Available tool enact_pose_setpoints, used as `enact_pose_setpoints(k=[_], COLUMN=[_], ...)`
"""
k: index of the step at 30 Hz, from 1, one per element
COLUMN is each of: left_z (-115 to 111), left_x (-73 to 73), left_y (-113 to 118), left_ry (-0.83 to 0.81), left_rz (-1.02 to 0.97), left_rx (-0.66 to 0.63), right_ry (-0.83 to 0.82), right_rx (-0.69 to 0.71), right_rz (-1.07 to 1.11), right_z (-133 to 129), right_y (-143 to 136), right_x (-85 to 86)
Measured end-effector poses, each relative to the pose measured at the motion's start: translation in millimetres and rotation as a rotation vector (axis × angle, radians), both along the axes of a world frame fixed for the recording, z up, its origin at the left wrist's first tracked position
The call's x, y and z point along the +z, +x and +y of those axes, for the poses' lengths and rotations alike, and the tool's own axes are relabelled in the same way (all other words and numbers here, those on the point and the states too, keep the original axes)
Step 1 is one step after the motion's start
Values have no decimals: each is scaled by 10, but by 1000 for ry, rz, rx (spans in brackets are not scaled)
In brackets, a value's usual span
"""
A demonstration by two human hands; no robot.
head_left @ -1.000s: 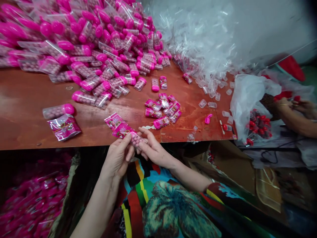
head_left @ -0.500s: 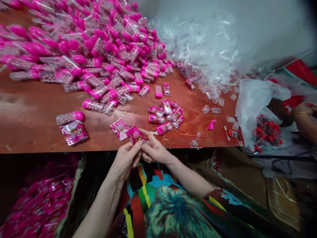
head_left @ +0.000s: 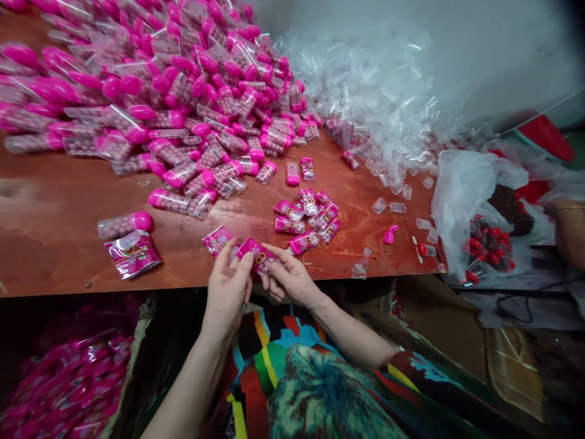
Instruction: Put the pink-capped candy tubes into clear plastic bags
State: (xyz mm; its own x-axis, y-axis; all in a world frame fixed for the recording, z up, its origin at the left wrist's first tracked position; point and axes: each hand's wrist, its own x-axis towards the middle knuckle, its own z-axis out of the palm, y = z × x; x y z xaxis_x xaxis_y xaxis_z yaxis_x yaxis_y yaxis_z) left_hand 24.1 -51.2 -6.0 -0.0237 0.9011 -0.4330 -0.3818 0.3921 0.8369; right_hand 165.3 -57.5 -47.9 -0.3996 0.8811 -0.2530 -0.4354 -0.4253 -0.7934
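Observation:
Between both hands, over the table's front edge, is a pink printed wrapper (head_left: 254, 251). My left hand (head_left: 228, 286) pinches its left part, thumb on top. My right hand (head_left: 292, 277) holds its right end, thumb in front and fingers curled beneath. What is inside the wrapper I cannot make out. Another flat pink wrapper (head_left: 216, 239) lies just behind my left fingers. To the right sits a small cluster of pink wrapped containers (head_left: 322, 214). Farther left, a clear tube of pink balls with a pink cap (head_left: 119, 225) lies beside flat pink sleeves (head_left: 134, 253).
A large heap of pink-capped candy tubes (head_left: 173, 91) covers the back left. Clear empty containers (head_left: 375, 103) pile up behind on the right. A white plastic bag (head_left: 450, 201) holds red-capped pieces, with another person's arm (head_left: 569, 225) beyond. Below left is a box of pink wrappers (head_left: 77, 378).
My hands have drawn slightly apart, and the pink wrapper now shows more of its length, tilted down to the right. The camera view has shifted slightly.

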Motion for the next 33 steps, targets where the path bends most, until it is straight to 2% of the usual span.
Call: enact_pose_setpoints(k=[2,5,9,14,20,24,30,33], left_z=[32,49,35,6,2,38,93,132], left_x=[-1,-22,-59,-92,-163,-155,-123,-71], left_y=[-6,-11,4,65,162,224,245,301], left_ry=[50,57,26,14,-2,-12,-11,4], left_rz=[-4,-39,-62,-35,-40,-18,-39,-2], left_rx=[94,99,132,157,109,69,57,-37], right_ry=[-11,2,56,28,-57,-101,-91,-88], right_rx=[69,140,87,-12,-176,-266,-231,-271], right_rz=[32,40,-65,-168,-209,-208,-234,-303], right_z=[-3,-16,-49,-110,-142,-104,-52,-22], right_y=[31,60,21,-58,-75,-65,-7,104], right_x=[4,-23,-56,-66,-78,-48,-18,95])
